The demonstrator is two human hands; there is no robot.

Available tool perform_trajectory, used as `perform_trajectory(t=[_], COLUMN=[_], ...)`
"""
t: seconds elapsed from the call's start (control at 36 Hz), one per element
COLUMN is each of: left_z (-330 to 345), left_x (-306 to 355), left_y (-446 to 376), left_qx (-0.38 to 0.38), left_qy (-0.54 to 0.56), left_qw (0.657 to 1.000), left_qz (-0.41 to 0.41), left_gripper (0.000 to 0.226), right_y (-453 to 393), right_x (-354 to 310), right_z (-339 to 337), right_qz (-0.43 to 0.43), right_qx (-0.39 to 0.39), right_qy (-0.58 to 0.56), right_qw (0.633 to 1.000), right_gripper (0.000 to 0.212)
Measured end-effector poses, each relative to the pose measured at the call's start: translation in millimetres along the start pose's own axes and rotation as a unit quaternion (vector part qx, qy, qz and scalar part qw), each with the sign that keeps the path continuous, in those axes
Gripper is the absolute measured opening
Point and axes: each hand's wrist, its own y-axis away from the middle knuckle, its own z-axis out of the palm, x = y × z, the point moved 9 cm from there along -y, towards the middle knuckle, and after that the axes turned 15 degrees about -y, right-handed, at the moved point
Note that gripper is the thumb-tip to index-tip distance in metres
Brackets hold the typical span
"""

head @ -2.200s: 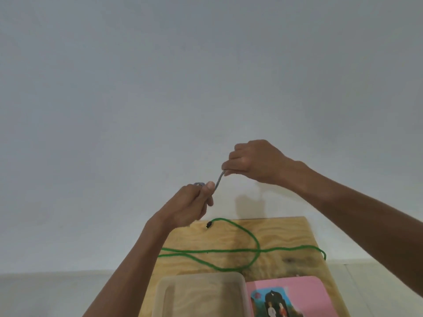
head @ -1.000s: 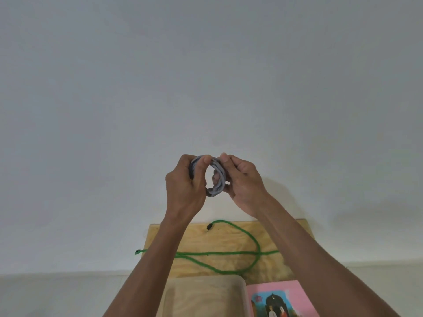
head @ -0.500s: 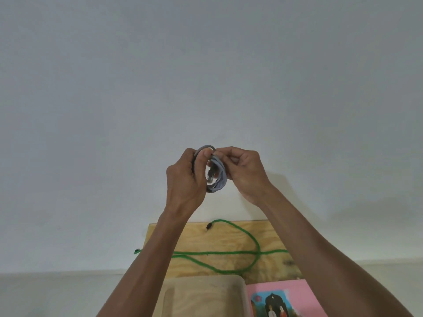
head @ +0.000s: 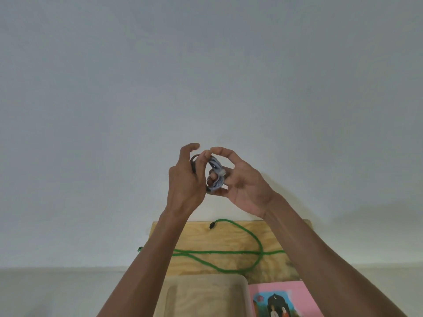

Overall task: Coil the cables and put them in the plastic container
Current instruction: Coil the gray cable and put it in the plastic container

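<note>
Head view: plastic container (head: 246,285) seen bare inside; grey cable (head: 217,173) coiled, pinched by left hand (head: 185,179), right hand (head: 242,181) grip loosely curled around it.

You have one view only, from the camera on your head, so nothing is shared with a second view. It faces forward and tilts high: the plain wall (head: 206,76) fills most of it, and the tabletop (head: 229,234) shows only along the bottom edge, its far edge against the wall. Your forearms reach up from below, close to the lens.
</note>
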Motion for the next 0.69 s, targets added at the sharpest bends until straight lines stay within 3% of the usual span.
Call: perform_trajectory(t=[0.06, 0.19, 0.31, 0.39, 0.5, 0.67, 0.69], left_z=[-1.1, 1.2, -0.2, 7.7, 10.5, 22.9, 26.2], left_x=[2.2, -2.8, -5.9, -11.2, -7.2, 8.5, 8.3], left_y=[1.4, 0.5, -0.2, 1.7, 3.4, 14.3, 15.9], left_qx=[0.002, -0.006, -0.003, -0.028, -0.048, -0.135, -0.148], left_qy=[-0.002, -0.015, -0.047, -0.089, -0.086, -0.029, -0.02], left_qw=[1.0, 1.0, 0.999, 0.995, 0.994, 0.988, 0.987], left_qz=[0.012, -0.002, 0.004, 0.025, 0.048, 0.062, 0.062], left_gripper=[0.021, 0.031, 0.036, 0.042, 0.054, 0.051, 0.052], right_y=[1.0, 7.1, 13.6, 14.7, 13.5, 2.1, 0.8], right_x=[-2.2, -20.2, -36.0, -47.0, -64.4, -53.0, -43.7], right_z=[2.6, 3.7, 1.5, 8.6, 12.1, -23.0, -28.7], right_qz=[-0.017, -0.132, -0.233, -0.262, -0.268, -0.188, -0.164], right_qx=[0.003, 0.092, 0.175, 0.17, 0.156, 0.26, 0.278], right_qy=[0.076, 0.246, 0.321, 0.361, 0.296, 0.099, 0.05], right_qw=[0.997, 0.956, 0.901, 0.879, 0.903, 0.942, 0.945], right_gripper=[0.063, 0.031, 0.022, 0.007, 0.007, 0.02, 0.031])
